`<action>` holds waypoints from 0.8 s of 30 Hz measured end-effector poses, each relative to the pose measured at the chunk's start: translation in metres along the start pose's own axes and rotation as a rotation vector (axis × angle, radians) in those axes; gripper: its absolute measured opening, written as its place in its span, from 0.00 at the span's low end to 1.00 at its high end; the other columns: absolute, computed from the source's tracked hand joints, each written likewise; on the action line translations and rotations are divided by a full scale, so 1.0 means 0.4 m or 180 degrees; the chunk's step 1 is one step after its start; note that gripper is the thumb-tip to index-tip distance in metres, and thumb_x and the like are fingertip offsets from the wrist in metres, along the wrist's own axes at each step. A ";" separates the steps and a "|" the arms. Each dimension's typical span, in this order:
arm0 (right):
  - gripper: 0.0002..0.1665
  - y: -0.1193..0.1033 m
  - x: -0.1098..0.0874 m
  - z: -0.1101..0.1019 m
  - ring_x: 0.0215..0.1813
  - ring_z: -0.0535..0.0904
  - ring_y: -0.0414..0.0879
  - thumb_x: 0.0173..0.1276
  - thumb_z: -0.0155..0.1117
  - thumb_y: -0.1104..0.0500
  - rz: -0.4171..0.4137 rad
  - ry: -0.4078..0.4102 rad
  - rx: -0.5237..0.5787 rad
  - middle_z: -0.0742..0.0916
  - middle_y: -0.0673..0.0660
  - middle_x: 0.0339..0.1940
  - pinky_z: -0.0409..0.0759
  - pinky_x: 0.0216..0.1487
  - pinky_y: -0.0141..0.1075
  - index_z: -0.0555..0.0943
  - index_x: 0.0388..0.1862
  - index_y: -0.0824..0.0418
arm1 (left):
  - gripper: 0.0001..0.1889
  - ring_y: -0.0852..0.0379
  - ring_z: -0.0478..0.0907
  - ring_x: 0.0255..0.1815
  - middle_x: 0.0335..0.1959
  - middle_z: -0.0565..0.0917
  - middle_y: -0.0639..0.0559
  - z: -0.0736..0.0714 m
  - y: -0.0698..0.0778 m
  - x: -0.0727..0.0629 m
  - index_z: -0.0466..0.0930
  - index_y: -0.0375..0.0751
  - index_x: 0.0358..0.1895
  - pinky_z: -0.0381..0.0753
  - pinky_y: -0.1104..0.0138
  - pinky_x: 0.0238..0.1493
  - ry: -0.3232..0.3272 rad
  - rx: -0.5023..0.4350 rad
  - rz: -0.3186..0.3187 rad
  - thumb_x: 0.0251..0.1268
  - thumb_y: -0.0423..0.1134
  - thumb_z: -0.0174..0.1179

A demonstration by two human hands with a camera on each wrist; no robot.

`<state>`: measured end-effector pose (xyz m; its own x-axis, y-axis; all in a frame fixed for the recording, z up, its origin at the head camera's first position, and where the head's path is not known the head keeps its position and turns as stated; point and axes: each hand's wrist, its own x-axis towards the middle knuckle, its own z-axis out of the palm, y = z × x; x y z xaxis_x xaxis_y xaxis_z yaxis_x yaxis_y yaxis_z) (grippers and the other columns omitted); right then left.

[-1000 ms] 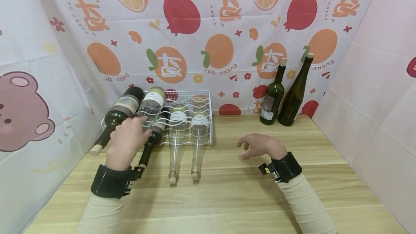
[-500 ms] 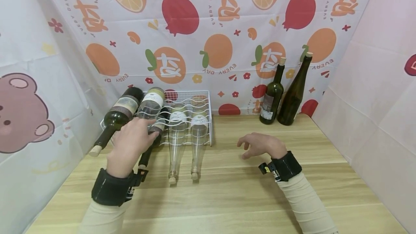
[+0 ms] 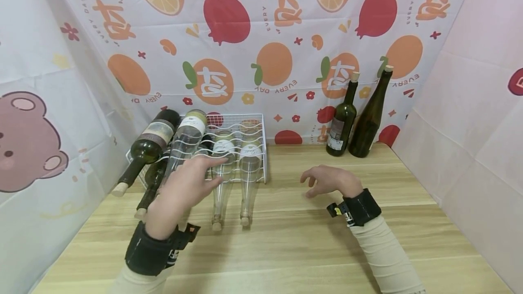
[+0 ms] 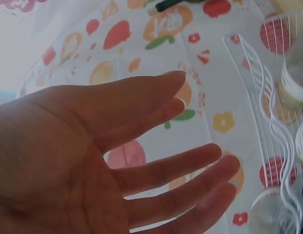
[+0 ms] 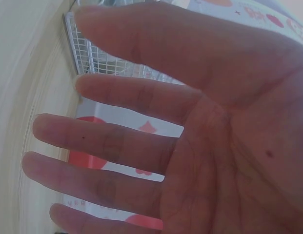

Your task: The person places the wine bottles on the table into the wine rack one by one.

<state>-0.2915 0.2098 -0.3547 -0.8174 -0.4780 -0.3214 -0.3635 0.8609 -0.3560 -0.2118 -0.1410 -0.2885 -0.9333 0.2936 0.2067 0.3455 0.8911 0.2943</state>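
Observation:
My left hand (image 3: 184, 189) hovers over the front of a white wire rack (image 3: 265, 160), with its extended fingers overlapping the bottles in the head view. In the left wrist view, the palm (image 4: 58, 161) faces the camera and holds nothing. Corked bottles lie on the rack: a dark green bottle (image 3: 149, 146) at the left, another dark bottle (image 3: 153, 183) beneath it, a clear bottle (image 3: 189, 133) partly hidden by my hand, and two clear bottles (image 3: 222, 180) (image 3: 249, 176) further right. Over the table, my right hand (image 3: 328, 180) holds nothing; its fingers are spread in the right wrist view.
Two corked green bottles (image 3: 342, 124) (image 3: 369, 121) stand upright at the back right of the wooden table (image 3: 294, 248). A fruit-print cloth (image 3: 261, 22) hangs behind. White side cloths (image 3: 474, 117) border both sides.
My left hand has moved right and toward the front, from the left bottles to before the clear ones. A dark bottle's neck now shows farther left. The right hand has barely shifted.

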 end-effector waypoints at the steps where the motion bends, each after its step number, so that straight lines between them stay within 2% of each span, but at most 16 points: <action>1: 0.27 0.002 -0.001 0.000 0.53 0.84 0.50 0.68 0.74 0.52 0.0004 0.0002 0.0007 0.88 0.61 0.56 0.81 0.57 0.51 0.81 0.64 0.55 | 0.24 0.38 0.85 0.53 0.58 0.86 0.38 0.004 0.006 0.001 0.83 0.47 0.65 0.84 0.47 0.43 -0.0009 -0.0022 0.0055 0.66 0.40 0.70; 4: 0.27 0.007 -0.002 -0.002 0.55 0.84 0.51 0.68 0.73 0.52 -0.0029 0.0009 0.0002 0.88 0.62 0.56 0.81 0.59 0.52 0.81 0.65 0.56 | 0.24 0.46 0.85 0.39 0.58 0.87 0.40 0.017 0.022 0.004 0.83 0.48 0.66 0.82 0.54 0.34 -0.0104 -0.0072 0.0135 0.65 0.39 0.71; 7: 0.28 0.014 -0.002 -0.006 0.58 0.83 0.53 0.68 0.73 0.52 -0.0064 0.0014 0.0000 0.88 0.63 0.57 0.80 0.61 0.52 0.81 0.65 0.58 | 0.25 0.53 0.80 0.33 0.59 0.87 0.42 0.029 0.033 0.005 0.82 0.47 0.66 0.77 0.60 0.31 -0.0191 -0.0135 0.0189 0.65 0.39 0.70; 10: 0.29 0.024 -0.002 -0.011 0.59 0.84 0.54 0.69 0.73 0.52 -0.0058 0.0036 0.0027 0.88 0.63 0.58 0.80 0.62 0.53 0.80 0.66 0.58 | 0.23 0.48 0.86 0.46 0.62 0.86 0.43 0.040 0.038 0.003 0.83 0.46 0.64 0.84 0.55 0.41 -0.0184 -0.0153 0.0245 0.65 0.39 0.70; 13: 0.29 0.042 0.000 -0.014 0.59 0.84 0.54 0.69 0.72 0.51 -0.0017 0.0093 0.0109 0.87 0.63 0.58 0.80 0.62 0.54 0.80 0.67 0.58 | 0.22 0.43 0.86 0.55 0.61 0.86 0.44 0.051 0.040 0.003 0.84 0.46 0.63 0.85 0.51 0.46 -0.0189 -0.0170 0.0266 0.66 0.38 0.70; 18: 0.31 0.087 0.002 -0.019 0.59 0.84 0.56 0.70 0.70 0.53 -0.0028 0.0229 0.0245 0.86 0.66 0.60 0.81 0.61 0.53 0.77 0.69 0.62 | 0.22 0.44 0.87 0.51 0.58 0.87 0.43 0.063 0.043 0.004 0.85 0.47 0.63 0.83 0.57 0.36 -0.0200 -0.0105 0.0293 0.65 0.38 0.70; 22: 0.33 0.130 0.004 -0.024 0.61 0.83 0.60 0.71 0.68 0.54 0.0018 0.0416 0.0297 0.85 0.70 0.61 0.81 0.61 0.54 0.74 0.70 0.67 | 0.22 0.43 0.87 0.49 0.57 0.88 0.43 0.067 0.046 0.004 0.85 0.48 0.63 0.82 0.59 0.33 -0.0197 -0.0047 0.0300 0.65 0.38 0.71; 24: 0.34 0.148 0.006 -0.024 0.63 0.82 0.63 0.72 0.67 0.53 0.0132 0.0522 0.0319 0.84 0.72 0.62 0.80 0.63 0.55 0.72 0.71 0.68 | 0.22 0.45 0.87 0.47 0.56 0.88 0.44 0.068 0.047 0.004 0.85 0.48 0.62 0.80 0.61 0.32 -0.0193 -0.0027 0.0305 0.64 0.38 0.71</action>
<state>-0.3193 0.2615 -0.3680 -0.8956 -0.4006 -0.1933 -0.2883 0.8538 -0.4335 -0.2096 -0.1143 -0.3078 -0.9001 0.3979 0.1775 0.4340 0.8550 0.2839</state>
